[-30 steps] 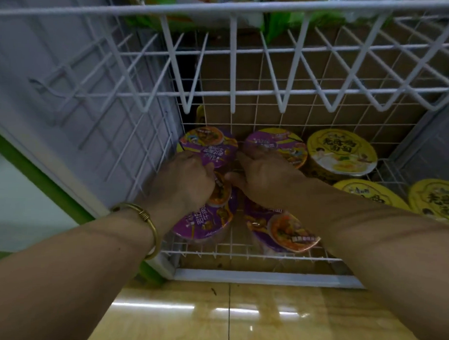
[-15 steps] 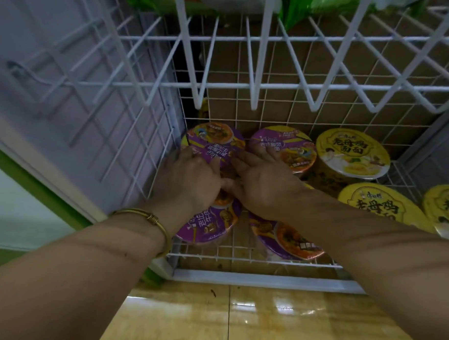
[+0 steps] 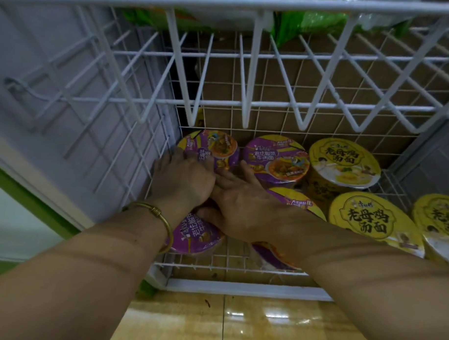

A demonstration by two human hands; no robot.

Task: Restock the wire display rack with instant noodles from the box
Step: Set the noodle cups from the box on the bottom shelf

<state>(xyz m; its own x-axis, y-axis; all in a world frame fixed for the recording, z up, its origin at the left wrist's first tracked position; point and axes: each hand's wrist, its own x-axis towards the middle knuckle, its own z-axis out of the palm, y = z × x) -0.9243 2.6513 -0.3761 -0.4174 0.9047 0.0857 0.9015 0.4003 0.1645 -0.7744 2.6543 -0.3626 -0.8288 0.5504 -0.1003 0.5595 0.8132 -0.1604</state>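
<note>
Both your hands are down in the bottom basket of the white wire rack (image 3: 248, 103), at the centre of the frame. Your left hand (image 3: 183, 180) lies over the near edge of the rear-left purple noodle cup (image 3: 216, 146), close against the rack's left mesh wall. Its fingers bend down over the lid, and you cannot tell whether they grip the cup or merely rest on it (the knuckles hide the tips). Your right hand (image 3: 242, 213) is relaxed and flat. Its fingers are straight and point up toward the gap between that cup and the rear-middle purple cup (image 3: 277, 159), and its thumb is spread over the front-left purple cup (image 3: 195, 236). The two hands touch. A fourth purple cup (image 3: 297, 201) lies partly hidden under your right wrist. To the right stand three yellow cups (image 3: 346, 162), the last cut by the frame's right edge. A gold bangle (image 3: 159, 214) circles your left wrist. Brown cardboard (image 3: 272, 77) shows behind the rear mesh. Green packets (image 3: 312, 23) lie on the shelf at the top of the frame, and glossy tan floor tiles (image 3: 264, 323) fill the bottom.
</note>
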